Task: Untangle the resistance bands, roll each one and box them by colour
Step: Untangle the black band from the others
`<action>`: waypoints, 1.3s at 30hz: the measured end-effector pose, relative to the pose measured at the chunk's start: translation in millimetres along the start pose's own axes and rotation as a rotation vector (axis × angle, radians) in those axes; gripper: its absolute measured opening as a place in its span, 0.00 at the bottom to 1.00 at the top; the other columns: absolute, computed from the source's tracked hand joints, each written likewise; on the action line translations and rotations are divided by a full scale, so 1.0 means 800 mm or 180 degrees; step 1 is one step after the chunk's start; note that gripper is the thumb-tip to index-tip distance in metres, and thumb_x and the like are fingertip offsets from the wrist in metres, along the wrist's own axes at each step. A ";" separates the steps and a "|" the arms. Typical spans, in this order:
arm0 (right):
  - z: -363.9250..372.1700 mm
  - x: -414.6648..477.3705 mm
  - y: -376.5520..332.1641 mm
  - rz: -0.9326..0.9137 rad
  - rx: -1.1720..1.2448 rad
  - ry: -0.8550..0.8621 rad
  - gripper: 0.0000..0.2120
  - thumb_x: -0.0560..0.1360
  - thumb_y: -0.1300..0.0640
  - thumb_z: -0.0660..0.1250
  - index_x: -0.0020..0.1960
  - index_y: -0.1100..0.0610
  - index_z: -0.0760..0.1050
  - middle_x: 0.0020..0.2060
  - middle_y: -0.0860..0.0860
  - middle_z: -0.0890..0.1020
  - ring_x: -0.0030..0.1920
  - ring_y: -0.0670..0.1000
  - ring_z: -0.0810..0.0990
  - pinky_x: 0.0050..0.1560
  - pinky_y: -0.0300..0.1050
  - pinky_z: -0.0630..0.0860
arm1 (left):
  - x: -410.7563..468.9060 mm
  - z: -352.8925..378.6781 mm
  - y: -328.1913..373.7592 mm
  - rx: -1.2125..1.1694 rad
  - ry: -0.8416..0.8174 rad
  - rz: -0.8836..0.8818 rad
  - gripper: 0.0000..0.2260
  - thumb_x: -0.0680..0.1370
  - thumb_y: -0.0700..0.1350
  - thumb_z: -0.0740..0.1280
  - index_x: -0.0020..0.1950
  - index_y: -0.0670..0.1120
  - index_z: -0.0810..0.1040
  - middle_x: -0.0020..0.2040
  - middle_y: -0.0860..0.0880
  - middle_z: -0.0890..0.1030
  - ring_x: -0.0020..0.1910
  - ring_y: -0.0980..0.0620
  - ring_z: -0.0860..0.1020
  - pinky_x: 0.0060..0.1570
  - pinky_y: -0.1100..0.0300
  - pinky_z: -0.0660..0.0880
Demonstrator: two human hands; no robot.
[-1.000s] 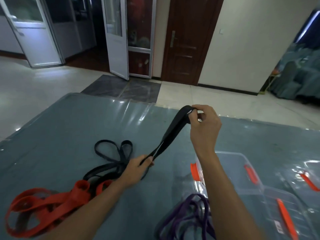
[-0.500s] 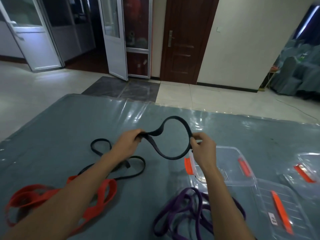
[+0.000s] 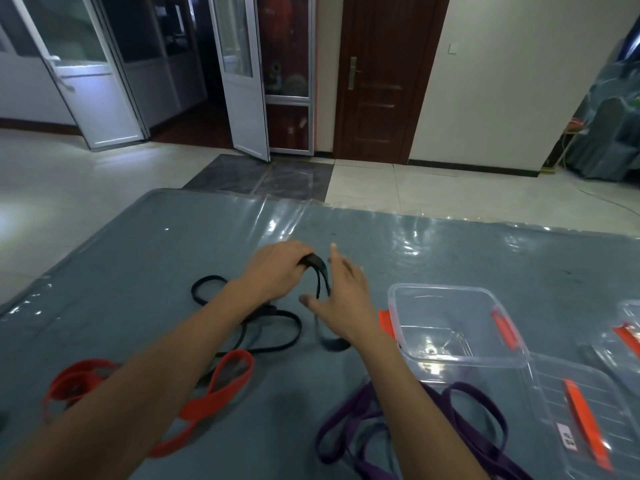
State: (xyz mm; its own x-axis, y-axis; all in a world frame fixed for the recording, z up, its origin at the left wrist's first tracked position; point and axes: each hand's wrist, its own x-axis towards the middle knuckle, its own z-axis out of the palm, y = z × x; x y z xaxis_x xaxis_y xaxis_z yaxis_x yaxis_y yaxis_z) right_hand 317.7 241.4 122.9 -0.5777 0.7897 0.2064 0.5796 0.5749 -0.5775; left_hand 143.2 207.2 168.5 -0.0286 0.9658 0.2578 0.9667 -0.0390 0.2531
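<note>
My left hand (image 3: 277, 268) grips one end of a black resistance band (image 3: 317, 268) just above the grey table. The band's folded length runs down past my right hand (image 3: 341, 289) to a loose end lying on the table. My right hand is spread with straight fingers beside the band, holding nothing. A second black band (image 3: 277, 327) lies in loops under my left forearm. A red band (image 3: 214, 389) is sprawled at the near left. A purple band (image 3: 460, 420) lies at the near right.
A clear open box with orange clips (image 3: 450, 327) stands right of my right hand. Its lid (image 3: 581, 410) lies nearer me. Another clear box (image 3: 628, 327) is cut off at the right edge. The table (image 3: 138, 265) has a glossy cover.
The black band's open loop has collapsed into a fold. My right hand has let go of it and spread open. Both hands have moved lower and further from me.
</note>
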 end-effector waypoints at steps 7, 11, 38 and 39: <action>-0.003 0.015 -0.004 0.0228 0.0780 0.0245 0.03 0.77 0.59 0.65 0.51 0.57 0.74 0.36 0.50 0.77 0.35 0.48 0.74 0.35 0.42 0.67 | -0.028 0.009 -0.022 -0.0892 0.0186 -0.0264 0.06 0.78 0.44 0.70 0.48 0.56 0.79 0.39 0.59 0.79 0.39 0.58 0.77 0.40 0.56 0.75; -0.029 0.019 -0.026 0.0087 0.1214 0.0444 0.05 0.77 0.61 0.65 0.49 0.52 0.73 0.36 0.47 0.78 0.33 0.42 0.73 0.32 0.34 0.68 | -0.058 0.055 -0.035 -0.1224 0.0071 -0.0635 0.03 0.78 0.48 0.69 0.46 0.53 0.77 0.37 0.53 0.80 0.37 0.53 0.79 0.41 0.48 0.78; -0.027 0.003 -0.043 0.0273 0.2056 0.0707 0.09 0.79 0.58 0.68 0.57 0.48 0.76 0.41 0.44 0.81 0.36 0.38 0.77 0.36 0.30 0.72 | 0.054 -0.165 -0.034 -0.1465 0.1969 0.0017 0.13 0.74 0.32 0.62 0.47 0.49 0.79 0.43 0.55 0.79 0.44 0.63 0.77 0.47 0.67 0.73; -0.027 0.003 -0.044 0.0271 0.2013 0.0692 0.08 0.79 0.58 0.68 0.56 0.48 0.76 0.39 0.42 0.80 0.36 0.37 0.76 0.36 0.29 0.71 | 0.053 -0.166 -0.028 -0.1445 0.1947 0.0061 0.13 0.73 0.31 0.62 0.47 0.48 0.79 0.42 0.55 0.79 0.43 0.65 0.77 0.46 0.70 0.72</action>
State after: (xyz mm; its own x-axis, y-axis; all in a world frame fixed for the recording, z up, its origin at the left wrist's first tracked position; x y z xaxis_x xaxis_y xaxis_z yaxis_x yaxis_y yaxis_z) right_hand 307.9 227.7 160.8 -0.3776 0.8899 0.2558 0.1317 0.3251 -0.9365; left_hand 86.7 215.2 298.1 -0.2767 0.6548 0.7033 0.7727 -0.2835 0.5679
